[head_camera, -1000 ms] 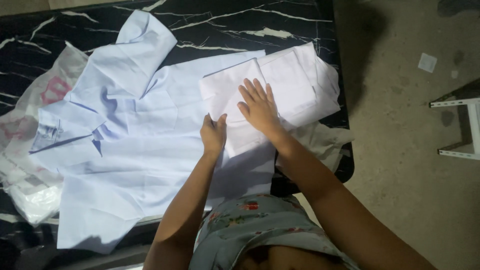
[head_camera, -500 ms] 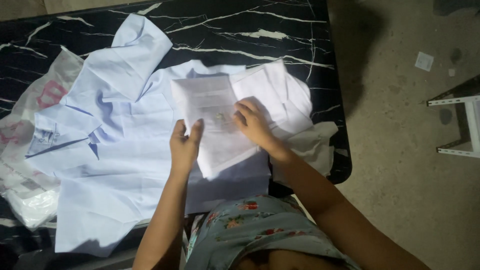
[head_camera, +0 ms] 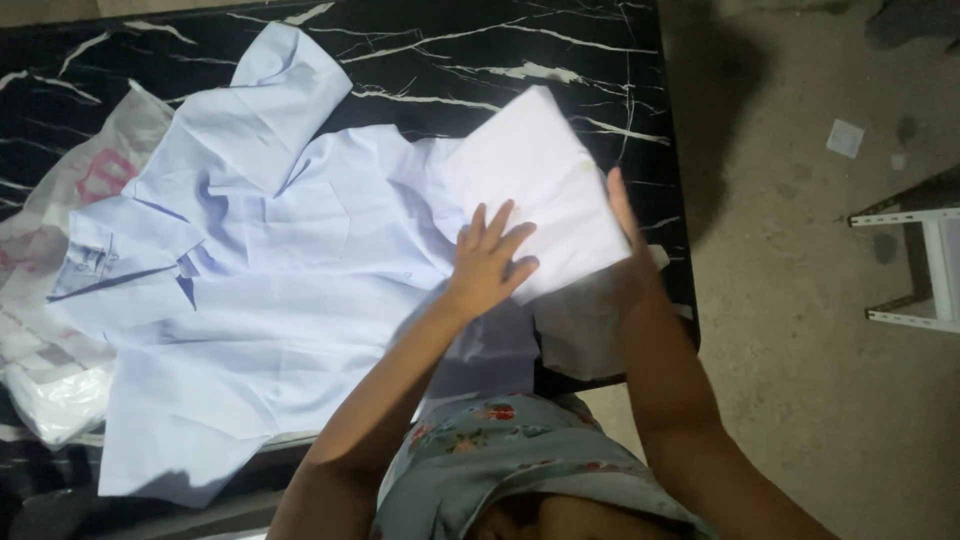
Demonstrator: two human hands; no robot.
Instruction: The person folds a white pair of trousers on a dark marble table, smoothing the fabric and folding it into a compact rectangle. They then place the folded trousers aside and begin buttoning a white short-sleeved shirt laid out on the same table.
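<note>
A pale blue short-sleeved shirt (head_camera: 270,290) lies spread open on a black marble-patterned table (head_camera: 480,50), collar to the left. My left hand (head_camera: 490,262) rests flat with fingers apart on a folded white cloth (head_camera: 540,185) that sits tilted over the shirt's right part. My right hand (head_camera: 622,225) holds that folded cloth by its right edge, most of the hand hidden behind it. More white fabric (head_camera: 590,335) hangs over the table's near right corner.
A clear plastic bag with red print (head_camera: 50,300) lies under the shirt at the table's left end. A white metal frame (head_camera: 915,265) stands on the concrete floor at the right. A small white scrap (head_camera: 845,138) lies on the floor.
The white cloth, flat under both hands a second ago, has been lifted and turned over, and is now a folded block held tilted over the shirt's right part.
</note>
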